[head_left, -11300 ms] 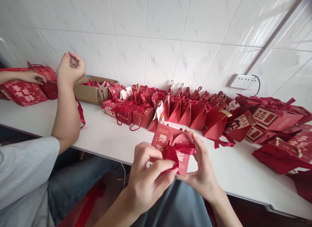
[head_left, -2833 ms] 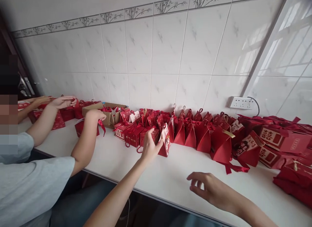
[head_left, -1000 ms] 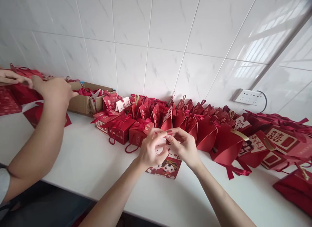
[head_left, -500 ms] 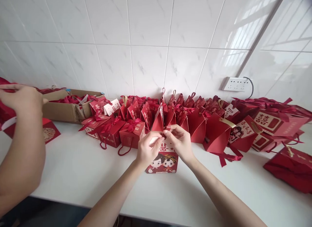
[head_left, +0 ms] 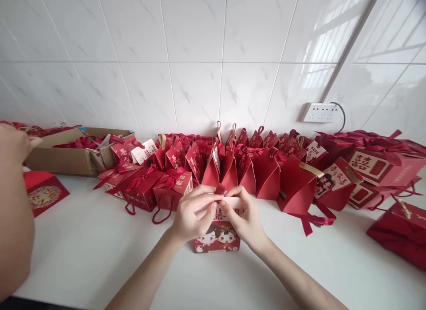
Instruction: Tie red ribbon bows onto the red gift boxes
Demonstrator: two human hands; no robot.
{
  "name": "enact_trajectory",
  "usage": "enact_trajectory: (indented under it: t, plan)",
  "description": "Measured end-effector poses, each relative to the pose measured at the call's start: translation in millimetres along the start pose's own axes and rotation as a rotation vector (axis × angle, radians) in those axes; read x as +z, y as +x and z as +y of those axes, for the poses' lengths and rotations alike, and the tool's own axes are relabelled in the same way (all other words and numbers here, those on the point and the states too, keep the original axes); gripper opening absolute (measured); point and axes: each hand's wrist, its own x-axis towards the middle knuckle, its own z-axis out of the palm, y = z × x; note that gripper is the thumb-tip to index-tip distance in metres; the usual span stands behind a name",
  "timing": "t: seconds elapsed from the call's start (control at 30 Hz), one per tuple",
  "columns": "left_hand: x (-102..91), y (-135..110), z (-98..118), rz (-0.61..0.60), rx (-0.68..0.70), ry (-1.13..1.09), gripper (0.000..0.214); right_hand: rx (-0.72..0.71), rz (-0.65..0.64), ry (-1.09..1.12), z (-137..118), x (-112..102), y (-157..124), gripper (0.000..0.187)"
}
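A small red gift box with two cartoon figures on its front stands upright on the white table before me. My left hand pinches the peaked top of this box from the left. From the other side, my right hand is closed on the same top edge, thumb and forefinger together. A dark red ribbon loop pokes up between the fingertips of both hands. The fingers partly cover the white upper panel with its red characters.
Rows of peaked red gift boxes stand just behind. Cube-shaped boxes with bows sit left of them. A cardboard carton holds red ribbon items. Another person's arm reaches in at left. A power strip is on the tiled wall.
My hands and the box sit slightly lower in view, as the view has shifted. The ribbon loop now stands up more clearly between my fingers. The other person's arm has moved further left.
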Motion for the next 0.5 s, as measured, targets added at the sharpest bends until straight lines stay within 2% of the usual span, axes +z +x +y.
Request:
enact_trajectory:
  t: [0.2, 0.4, 0.5]
  plan:
    - [0.9, -5.8, 5.5, 0.031, -0.011, -0.008, 0.026, -0.043, -0.001, -0.021, 0.3, 0.3, -2.6, 0.022]
    - [2.8, -7.8, 7.0, 0.054, -0.009, -0.027, 0.026, 0.003, -0.041, -0.026, 5.0, -1.7, -4.5, 0.026]
    - [4.4, -10.1, 6.9, 0.054, -0.021, -0.03, 0.027, 0.012, -0.016, -0.026, 8.0, -0.5, -5.0, 0.028]
